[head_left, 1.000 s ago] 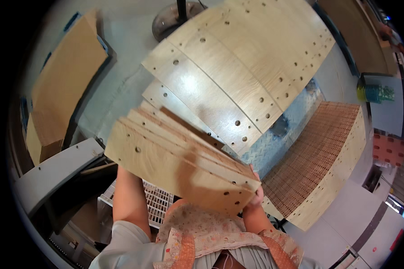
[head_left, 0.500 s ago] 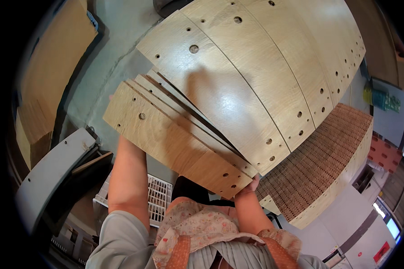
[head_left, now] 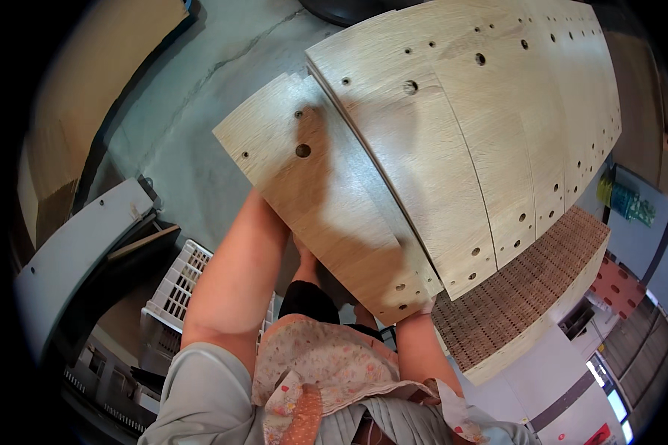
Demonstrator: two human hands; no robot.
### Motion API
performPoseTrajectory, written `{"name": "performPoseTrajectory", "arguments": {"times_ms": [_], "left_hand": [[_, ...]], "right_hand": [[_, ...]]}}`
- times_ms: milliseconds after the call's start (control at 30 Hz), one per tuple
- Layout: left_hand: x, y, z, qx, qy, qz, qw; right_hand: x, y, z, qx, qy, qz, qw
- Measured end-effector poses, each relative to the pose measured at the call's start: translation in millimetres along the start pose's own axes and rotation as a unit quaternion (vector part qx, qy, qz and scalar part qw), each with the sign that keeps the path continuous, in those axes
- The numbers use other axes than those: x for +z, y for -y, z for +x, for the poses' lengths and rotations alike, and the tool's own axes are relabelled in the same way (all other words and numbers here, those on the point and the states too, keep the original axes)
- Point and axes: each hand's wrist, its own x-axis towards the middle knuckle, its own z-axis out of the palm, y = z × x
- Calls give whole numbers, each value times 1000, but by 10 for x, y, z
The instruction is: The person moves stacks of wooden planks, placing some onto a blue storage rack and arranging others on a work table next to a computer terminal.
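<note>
your left forearm (head_left: 234, 271) is extended forward, left hand hidden; your right forearm (head_left: 427, 348) angles inward, right hand (head_left: 421, 311) partly visible.

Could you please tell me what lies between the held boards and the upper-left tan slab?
Cracked grey floor lies between the held boards and the tan slab, shown in the head view.

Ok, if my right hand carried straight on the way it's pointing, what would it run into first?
Your right hand first meets the drilled wood-grain boards it holds. Beyond them, the nearest drilled panel of the larger pile seems next in line, though depth is unclear.
</note>
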Motion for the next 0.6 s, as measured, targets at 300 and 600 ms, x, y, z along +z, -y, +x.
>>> {"name": "performPoseTrajectory", "arguments": {"times_ms": [300, 600], "left_hand": [[54, -88, -91, -15, -26, -15, 999], [159, -328, -486, -103, -93, -132, 981]], "right_hand": [[-92, 7, 71, 40, 62, -37, 997], [-153, 118, 73, 82, 116, -28, 989]]}}
